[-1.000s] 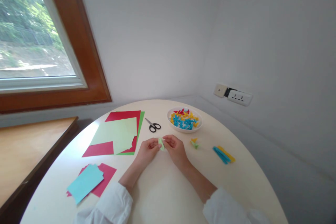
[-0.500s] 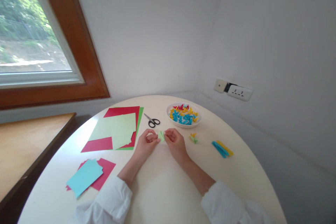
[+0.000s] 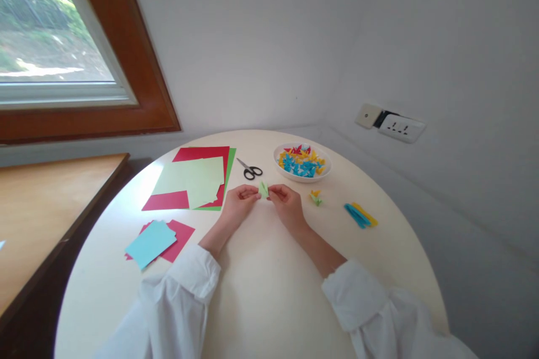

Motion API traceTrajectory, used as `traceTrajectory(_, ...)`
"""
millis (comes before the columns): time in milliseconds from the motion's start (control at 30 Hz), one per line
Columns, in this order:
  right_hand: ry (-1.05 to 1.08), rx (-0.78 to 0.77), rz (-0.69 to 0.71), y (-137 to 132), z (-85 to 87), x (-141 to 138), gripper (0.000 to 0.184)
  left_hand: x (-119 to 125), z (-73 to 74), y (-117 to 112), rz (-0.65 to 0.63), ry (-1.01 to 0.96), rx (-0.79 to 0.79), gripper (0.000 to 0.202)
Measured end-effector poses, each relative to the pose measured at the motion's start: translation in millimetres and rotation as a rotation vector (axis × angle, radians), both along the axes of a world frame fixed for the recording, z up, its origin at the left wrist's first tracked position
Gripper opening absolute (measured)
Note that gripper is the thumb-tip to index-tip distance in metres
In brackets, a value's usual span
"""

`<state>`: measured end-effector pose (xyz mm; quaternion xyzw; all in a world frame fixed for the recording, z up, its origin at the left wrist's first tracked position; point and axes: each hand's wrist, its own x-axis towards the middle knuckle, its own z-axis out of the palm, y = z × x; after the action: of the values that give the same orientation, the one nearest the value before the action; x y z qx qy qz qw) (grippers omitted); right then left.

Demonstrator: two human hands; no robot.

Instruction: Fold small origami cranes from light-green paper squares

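Observation:
My left hand [image 3: 238,206] and my right hand [image 3: 286,206] meet over the middle of a round cream table [image 3: 261,291]. Between their fingertips they pinch a small folded piece of light green paper [image 3: 263,189], just above the tabletop. Both hands have their fingers curled closed on it. White sleeves cover both forearms.
Black scissors [image 3: 250,170] lie just beyond the hands. A white bowl [image 3: 302,161] holds several small folded paper pieces. Red and green sheets [image 3: 191,185] lie at the left, a blue sheet [image 3: 150,243] nearer. A small folded piece [image 3: 315,197] and blue and yellow strips [image 3: 360,215] lie at the right.
The view has shifted, so everything sits higher in the picture. Both hands keep their pinch on the green paper and have turned it slightly between the fingertips.

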<state>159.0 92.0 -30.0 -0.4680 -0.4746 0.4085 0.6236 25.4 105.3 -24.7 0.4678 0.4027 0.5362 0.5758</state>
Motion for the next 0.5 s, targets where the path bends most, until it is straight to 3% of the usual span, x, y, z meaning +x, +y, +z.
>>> traceTrajectory(200,-0.004,0.006,0.011,-1.8,1.1,-0.9,0.022,-0.5,1.8,-0.4,0.023,-0.006,0.005,0.026)
traceTrajectory(500,-0.057,0.028,0.018,-1.9,-0.1,-1.8,0.014,-1.0,-2.3,1.2,0.077,0.079,0.017,0.02)
